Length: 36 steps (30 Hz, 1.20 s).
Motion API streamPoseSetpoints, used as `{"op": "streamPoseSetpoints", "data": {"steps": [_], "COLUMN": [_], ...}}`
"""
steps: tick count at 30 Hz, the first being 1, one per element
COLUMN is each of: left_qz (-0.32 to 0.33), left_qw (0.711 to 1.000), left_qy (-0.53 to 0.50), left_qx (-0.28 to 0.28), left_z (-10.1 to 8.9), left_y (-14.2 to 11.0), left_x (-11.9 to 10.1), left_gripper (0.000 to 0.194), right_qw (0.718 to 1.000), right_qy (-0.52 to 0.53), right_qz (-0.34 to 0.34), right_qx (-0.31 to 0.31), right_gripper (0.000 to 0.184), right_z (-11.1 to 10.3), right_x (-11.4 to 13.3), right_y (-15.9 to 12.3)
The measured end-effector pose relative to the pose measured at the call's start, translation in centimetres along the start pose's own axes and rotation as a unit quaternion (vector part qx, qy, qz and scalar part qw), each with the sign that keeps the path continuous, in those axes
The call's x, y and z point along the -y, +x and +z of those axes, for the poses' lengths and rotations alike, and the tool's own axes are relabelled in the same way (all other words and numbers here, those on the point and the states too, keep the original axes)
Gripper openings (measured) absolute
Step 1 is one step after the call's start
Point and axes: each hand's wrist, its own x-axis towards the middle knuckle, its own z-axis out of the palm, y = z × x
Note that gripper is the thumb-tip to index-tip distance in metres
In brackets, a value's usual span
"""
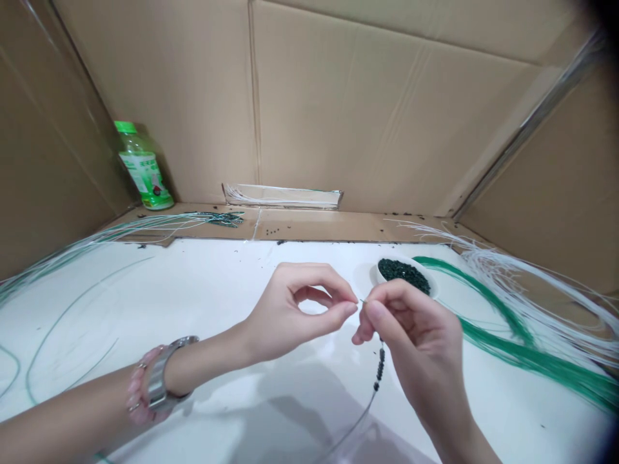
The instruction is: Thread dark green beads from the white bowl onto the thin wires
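Observation:
My left hand (283, 312) is closed in a pinch, thumb tip against fingertip, over the middle of the white table. What it pinches, if anything, is too small to make out. Just to its right, my right hand (425, 335) grips a thin wire between thumb and forefinger, the wire's tip poking out toward the left fingertips. Below the right hand hangs a short row of dark beads (380, 368) threaded on that wire, which trails down toward the front edge. A white bowl (432, 283) heaped with small dark beads (403, 274) stands right behind the right hand.
Bundles of green wire (527, 361) and white wire (512, 277) lie at the right. More strands (140, 222) with dark beaded ends (225, 219) stretch along the left. A green-capped bottle (145, 177) stands in the back left corner. Cardboard walls (338, 96) enclose the table (193, 283).

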Motion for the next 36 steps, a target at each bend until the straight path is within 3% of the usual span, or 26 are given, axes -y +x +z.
{"op": "streamPoseSetpoints", "data": {"steps": [4, 9, 36], "left_qz": [-0.1, -0.135, -0.12], "left_qw": [0.983, 0.961, 0.97], "left_qy": [-0.149, -0.24, -0.209], "left_qx": [-0.035, -0.032, -0.023], "left_z": [0.64, 0.98, 0.73], "left_y": [-0.07, -0.51, -0.21], "left_x": [0.5, 0.84, 0.78], "left_gripper": [0.005, 0.005, 0.004], "right_qw": [0.996, 0.991, 0.988], "right_qy": [-0.054, -0.09, -0.103], "right_qz": [-0.07, -0.099, -0.114], "right_qx": [-0.034, -0.008, 0.017], "right_gripper": [0.016, 0.015, 0.016], "right_z": [0.03, 0.11, -0.17], "right_x": [0.14, 0.3, 0.04], "right_y": [-0.34, -0.55, -0.57]}}
